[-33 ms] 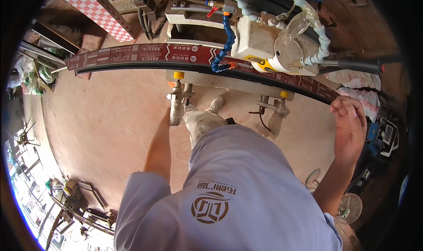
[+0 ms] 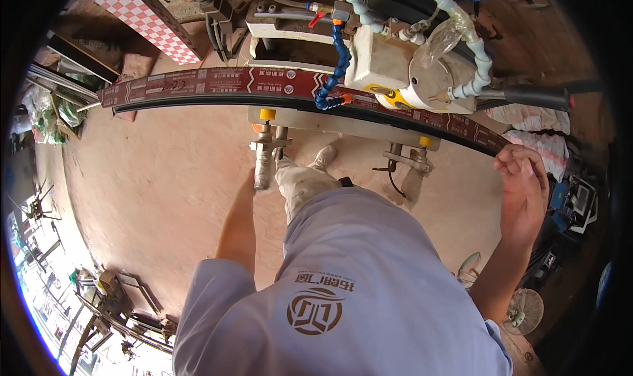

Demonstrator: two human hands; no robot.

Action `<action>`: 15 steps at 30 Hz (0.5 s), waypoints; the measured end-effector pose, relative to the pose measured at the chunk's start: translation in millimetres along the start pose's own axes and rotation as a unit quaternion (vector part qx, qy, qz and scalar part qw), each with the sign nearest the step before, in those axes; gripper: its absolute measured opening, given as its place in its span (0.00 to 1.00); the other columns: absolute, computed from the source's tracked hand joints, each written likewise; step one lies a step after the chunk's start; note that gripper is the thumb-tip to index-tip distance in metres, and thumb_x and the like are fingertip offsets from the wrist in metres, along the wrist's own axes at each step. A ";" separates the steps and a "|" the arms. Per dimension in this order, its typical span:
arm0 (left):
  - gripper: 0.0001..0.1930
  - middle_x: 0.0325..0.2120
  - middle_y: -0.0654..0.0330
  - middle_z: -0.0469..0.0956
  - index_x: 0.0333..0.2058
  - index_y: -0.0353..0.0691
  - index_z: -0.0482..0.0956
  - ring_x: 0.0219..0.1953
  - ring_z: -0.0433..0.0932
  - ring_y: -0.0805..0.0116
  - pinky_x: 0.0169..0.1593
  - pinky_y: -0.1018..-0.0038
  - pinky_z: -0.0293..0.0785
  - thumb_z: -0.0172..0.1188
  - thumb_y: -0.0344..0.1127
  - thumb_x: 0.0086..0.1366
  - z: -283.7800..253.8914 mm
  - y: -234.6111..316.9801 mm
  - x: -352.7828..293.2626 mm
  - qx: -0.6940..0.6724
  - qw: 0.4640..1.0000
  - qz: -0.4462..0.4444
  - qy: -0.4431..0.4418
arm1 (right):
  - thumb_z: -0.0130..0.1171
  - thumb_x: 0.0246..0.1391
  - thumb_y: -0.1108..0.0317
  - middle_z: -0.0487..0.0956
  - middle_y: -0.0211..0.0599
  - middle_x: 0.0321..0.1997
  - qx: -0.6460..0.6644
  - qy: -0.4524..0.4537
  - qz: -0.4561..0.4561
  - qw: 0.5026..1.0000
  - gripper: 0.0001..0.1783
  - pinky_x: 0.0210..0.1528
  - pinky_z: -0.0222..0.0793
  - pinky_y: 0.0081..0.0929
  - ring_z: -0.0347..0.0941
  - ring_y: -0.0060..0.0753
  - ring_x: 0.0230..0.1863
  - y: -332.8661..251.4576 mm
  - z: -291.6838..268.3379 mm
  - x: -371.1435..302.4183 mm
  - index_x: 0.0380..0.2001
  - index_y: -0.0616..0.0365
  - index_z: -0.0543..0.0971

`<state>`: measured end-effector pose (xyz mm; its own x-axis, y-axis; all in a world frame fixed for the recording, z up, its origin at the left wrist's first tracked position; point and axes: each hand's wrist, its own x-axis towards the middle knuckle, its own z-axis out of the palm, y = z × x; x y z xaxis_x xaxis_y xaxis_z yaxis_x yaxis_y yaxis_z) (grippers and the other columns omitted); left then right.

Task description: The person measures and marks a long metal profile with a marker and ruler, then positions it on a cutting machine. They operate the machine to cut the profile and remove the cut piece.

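Note:
A long dark metal profile (image 2: 224, 100) covered with red printed film (image 2: 148, 84) lies crosswise on the machine bed, under the machine head. My right hand (image 2: 524, 181) is at the profile's right end, its fingers curled in against that end. My left forearm (image 2: 237, 221) reaches up to the left clamp (image 2: 262, 165), a metal cylinder with a yellow tip (image 2: 267, 113) standing below the profile. The clamp hides the fingers of that hand. A second clamp (image 2: 414, 168) with a yellow tip is further right, apart from both hands.
The white machine head (image 2: 402, 66) hangs over the profile, with a blue jointed hose (image 2: 341, 59), a pale jointed hose (image 2: 476, 46) and a black-gripped lever (image 2: 537, 99). Checkered boards (image 2: 142, 16) stand back left. A fan (image 2: 524, 311) and blue equipment (image 2: 560, 201) are at right.

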<state>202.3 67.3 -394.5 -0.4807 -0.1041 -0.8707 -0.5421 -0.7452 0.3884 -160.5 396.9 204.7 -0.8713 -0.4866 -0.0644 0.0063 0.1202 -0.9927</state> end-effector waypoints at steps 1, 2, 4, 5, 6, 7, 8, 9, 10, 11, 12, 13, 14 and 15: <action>0.10 0.29 0.63 0.81 0.40 0.45 0.82 0.28 0.80 0.68 0.33 0.68 0.78 0.55 0.41 0.71 -5.3 -8.4 -9.7 0.019 1.000 0.001 0.017 | 0.49 0.69 0.66 0.79 0.43 0.45 -0.014 0.004 -0.004 1.000 0.14 0.54 0.67 0.35 0.73 0.35 0.49 -1.3 -2.2 -0.9 0.47 0.65 0.77; 0.10 0.29 0.63 0.81 0.40 0.45 0.82 0.28 0.80 0.68 0.33 0.68 0.78 0.55 0.40 0.71 -8.9 -14.9 -16.2 0.033 0.999 0.002 0.028 | 0.50 0.69 0.66 0.79 0.43 0.45 -0.007 0.009 0.003 1.000 0.14 0.54 0.67 0.35 0.73 0.35 0.49 -2.6 -4.6 -1.7 0.47 0.64 0.77; 0.10 0.29 0.63 0.81 0.41 0.45 0.83 0.28 0.80 0.68 0.33 0.68 0.78 0.55 0.39 0.71 -14.2 -19.0 -17.3 0.079 0.995 0.005 0.055 | 0.50 0.68 0.66 0.79 0.42 0.46 -0.006 0.013 0.006 1.000 0.13 0.54 0.67 0.35 0.73 0.35 0.49 -5.5 -7.8 -5.0 0.47 0.64 0.77; 0.10 0.29 0.63 0.81 0.41 0.44 0.83 0.28 0.80 0.68 0.33 0.68 0.78 0.54 0.39 0.71 -14.7 -18.4 -13.1 0.069 0.996 0.005 0.058 | 0.51 0.68 0.66 0.79 0.42 0.46 -0.007 0.021 0.012 1.000 0.13 0.54 0.67 0.35 0.73 0.35 0.49 -6.5 -8.5 -6.5 0.47 0.64 0.77; 0.10 0.29 0.64 0.80 0.41 0.44 0.83 0.29 0.80 0.68 0.33 0.69 0.78 0.54 0.39 0.71 -13.7 -13.6 -4.0 0.000 1.000 0.012 0.020 | 0.51 0.68 0.66 0.79 0.42 0.46 -0.007 0.024 0.014 1.000 0.13 0.54 0.67 0.35 0.73 0.35 0.49 -6.3 -8.8 -6.6 0.47 0.64 0.77; 0.11 0.30 0.63 0.80 0.43 0.44 0.81 0.30 0.80 0.66 0.34 0.67 0.79 0.50 0.38 0.73 -11.5 -1.1 12.7 -0.098 0.995 -0.019 -0.014 | 0.51 0.68 0.66 0.79 0.42 0.46 -0.002 0.017 0.010 1.000 0.13 0.54 0.67 0.35 0.73 0.35 0.49 -5.8 -8.5 -6.2 0.47 0.64 0.77; 0.12 0.30 0.63 0.80 0.45 0.43 0.80 0.32 0.79 0.65 0.36 0.66 0.79 0.47 0.37 0.75 -9.4 11.2 26.6 -0.182 0.981 -0.050 -0.038 | 0.51 0.68 0.67 0.79 0.42 0.46 -0.008 0.020 0.013 1.000 0.13 0.54 0.67 0.35 0.73 0.35 0.49 -4.7 -7.8 -5.2 0.46 0.64 0.78; 0.11 0.29 0.63 0.79 0.44 0.43 0.80 0.31 0.78 0.66 0.35 0.66 0.78 0.48 0.35 0.74 -5.0 19.8 36.8 -0.210 0.969 -0.079 -0.102 | 0.51 0.68 0.67 0.79 0.42 0.46 -0.009 0.016 0.012 1.000 0.12 0.54 0.67 0.35 0.73 0.35 0.49 -3.3 -6.5 -4.2 0.46 0.64 0.78; 0.09 0.28 0.63 0.77 0.42 0.43 0.79 0.30 0.77 0.66 0.34 0.66 0.77 0.49 0.33 0.73 2.9 24.6 44.0 -0.235 0.952 -0.108 -0.164 | 0.51 0.68 0.67 0.79 0.42 0.46 -0.010 0.013 0.012 1.000 0.12 0.54 0.67 0.35 0.73 0.35 0.49 -2.6 -5.3 -4.0 0.46 0.65 0.78; 0.07 0.27 0.64 0.76 0.41 0.42 0.79 0.29 0.75 0.67 0.33 0.66 0.76 0.51 0.32 0.72 12.5 27.5 47.3 -0.261 0.929 -0.135 -0.226 | 0.51 0.68 0.67 0.79 0.43 0.46 -0.016 0.019 0.012 1.000 0.12 0.54 0.68 0.35 0.73 0.35 0.48 -2.6 -4.9 -3.5 0.46 0.65 0.78; 0.06 0.28 0.63 0.76 0.41 0.42 0.79 0.30 0.76 0.67 0.34 0.67 0.76 0.53 0.33 0.71 17.9 25.8 40.2 -0.210 0.949 -0.078 -0.223 | 0.51 0.68 0.68 0.79 0.44 0.47 -0.032 0.025 -0.010 0.999 0.12 0.54 0.68 0.35 0.73 0.34 0.48 -2.4 -4.8 -3.2 0.46 0.65 0.78; 0.07 0.29 0.62 0.77 0.41 0.41 0.79 0.30 0.76 0.67 0.34 0.67 0.77 0.56 0.34 0.70 25.1 23.1 29.9 -0.075 0.982 0.036 -0.169 | 0.51 0.68 0.68 0.79 0.44 0.47 -0.048 0.032 -0.036 0.998 0.12 0.54 0.68 0.34 0.73 0.34 0.48 -2.1 -5.3 -2.5 0.46 0.65 0.78; 0.08 0.30 0.61 0.78 0.41 0.40 0.79 0.30 0.77 0.67 0.35 0.68 0.77 0.58 0.36 0.68 30.2 23.0 16.9 0.017 0.988 0.101 -0.114 | 0.51 0.68 0.68 0.79 0.45 0.47 -0.071 0.048 -0.060 0.995 0.12 0.54 0.68 0.34 0.73 0.34 0.48 -2.6 -7.1 -1.4 0.46 0.66 0.78; 0.09 0.31 0.60 0.79 0.42 0.39 0.80 0.31 0.77 0.68 0.35 0.68 0.77 0.61 0.37 0.67 33.3 23.4 0.4 0.092 0.984 0.143 -0.050 | 0.50 0.69 0.69 0.79 0.45 0.48 -0.085 0.053 -0.097 0.990 0.12 0.55 0.68 0.33 0.73 0.34 0.48 -4.0 -10.1 -0.1 0.46 0.66 0.77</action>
<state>166.5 71.7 -375.7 -0.6930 -0.2198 -0.6866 -0.4851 -0.5624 0.6697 -165.5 405.2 209.7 -0.8947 -0.4219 0.1466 -0.2414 0.1806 -0.9535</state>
